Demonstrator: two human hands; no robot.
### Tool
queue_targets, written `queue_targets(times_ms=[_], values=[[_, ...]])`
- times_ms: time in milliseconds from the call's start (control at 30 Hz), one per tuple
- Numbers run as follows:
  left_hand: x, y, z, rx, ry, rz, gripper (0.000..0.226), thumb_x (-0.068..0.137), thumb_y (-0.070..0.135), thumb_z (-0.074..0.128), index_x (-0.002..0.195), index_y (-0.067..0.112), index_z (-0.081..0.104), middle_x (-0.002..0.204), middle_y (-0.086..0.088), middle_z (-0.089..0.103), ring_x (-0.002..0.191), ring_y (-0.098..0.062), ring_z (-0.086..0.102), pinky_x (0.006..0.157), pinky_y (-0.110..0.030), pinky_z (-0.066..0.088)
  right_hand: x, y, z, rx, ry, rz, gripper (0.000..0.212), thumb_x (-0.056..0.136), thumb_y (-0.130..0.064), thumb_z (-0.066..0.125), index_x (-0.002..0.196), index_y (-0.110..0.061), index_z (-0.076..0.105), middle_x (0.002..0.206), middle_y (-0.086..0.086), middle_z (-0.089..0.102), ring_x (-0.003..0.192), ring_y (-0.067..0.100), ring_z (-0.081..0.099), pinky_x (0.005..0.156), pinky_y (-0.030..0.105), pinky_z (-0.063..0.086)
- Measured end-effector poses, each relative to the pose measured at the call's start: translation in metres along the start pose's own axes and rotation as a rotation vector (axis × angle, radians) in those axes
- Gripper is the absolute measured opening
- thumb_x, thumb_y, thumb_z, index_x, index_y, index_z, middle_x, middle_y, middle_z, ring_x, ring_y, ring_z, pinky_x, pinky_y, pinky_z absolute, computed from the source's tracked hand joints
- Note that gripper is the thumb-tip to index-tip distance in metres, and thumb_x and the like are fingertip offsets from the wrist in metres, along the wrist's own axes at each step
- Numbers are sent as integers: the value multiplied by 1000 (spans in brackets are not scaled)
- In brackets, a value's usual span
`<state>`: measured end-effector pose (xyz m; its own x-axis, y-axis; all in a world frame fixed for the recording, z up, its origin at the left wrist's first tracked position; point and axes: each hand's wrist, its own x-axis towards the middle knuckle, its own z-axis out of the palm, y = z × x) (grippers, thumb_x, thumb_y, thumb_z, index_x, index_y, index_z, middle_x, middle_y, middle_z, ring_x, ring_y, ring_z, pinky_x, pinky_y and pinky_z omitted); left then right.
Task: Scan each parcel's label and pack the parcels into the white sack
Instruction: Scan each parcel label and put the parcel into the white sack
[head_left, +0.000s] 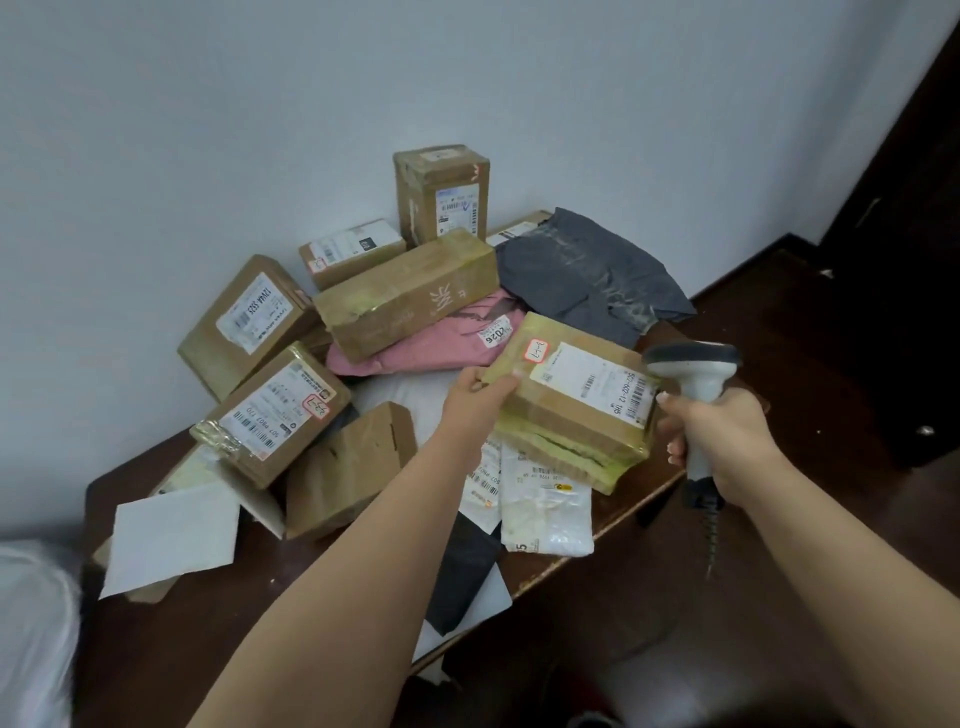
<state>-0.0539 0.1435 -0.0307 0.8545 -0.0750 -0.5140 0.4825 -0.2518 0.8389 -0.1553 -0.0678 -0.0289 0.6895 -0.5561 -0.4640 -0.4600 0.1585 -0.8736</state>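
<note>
Your left hand (480, 387) pinches only the far left corner of the box (574, 402) near the table's right edge, your right hand (719, 441) grips the scanner (693, 371), so the box could slip and fall.

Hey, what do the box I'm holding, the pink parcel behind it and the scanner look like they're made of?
The box in the left hand looks like brown corrugated cardboard, glossy yellowish tape at its edges. The pink parcel seems a soft plastic mailer: it wrinkles and sags. The scanner in the right hand looks like hard matte plastic, grey and dark.
</note>
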Motion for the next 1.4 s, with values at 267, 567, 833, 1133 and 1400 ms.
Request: queue_targets(times_ms=[267,567,833,1133,1400], values=[[-51,28,-83,-297,49,44,45,84,35,72,124,25,54,112,1,57,95,-19,57,69,-38,52,-56,-33,64,55,-105,-196,24,88,-9,68,69,0,57,51,13,53,35,18,46,42,28,42],[-106,41,-195,-602,412,302,101,55,59,86,133,16,40,121,-1,59,108,-20,62,77,-35,58,-136,-67,178,145,-343,-457,20,87,-9,72,92,0,54,63,12,55,34,14,48,39,25,42],[-136,8,-262,-625,202,280,89,79,27,80,143,44,22,132,0,58,112,-27,62,69,-49,59,-203,-67,254,126,-551,-508,42,84,-15,76,115,2,54,83,17,65,41,12,55,43,25,46],[-187,-12,-401,-483,569,519,83,82,9,76,147,35,32,122,-2,67,99,-20,71,70,-42,60,-268,-104,277,-149,-997,-450,18,91,-20,69,82,-9,57,62,8,58,41,15,44,44,27,43],[-216,-32,-461,-427,796,579,93,78,11,80,152,30,27,128,0,63,103,-17,69,81,-43,60,-303,-124,284,-224,-1183,-496,17,91,-15,67,93,-3,55,58,8,53,42,14,41,41,25,40]])
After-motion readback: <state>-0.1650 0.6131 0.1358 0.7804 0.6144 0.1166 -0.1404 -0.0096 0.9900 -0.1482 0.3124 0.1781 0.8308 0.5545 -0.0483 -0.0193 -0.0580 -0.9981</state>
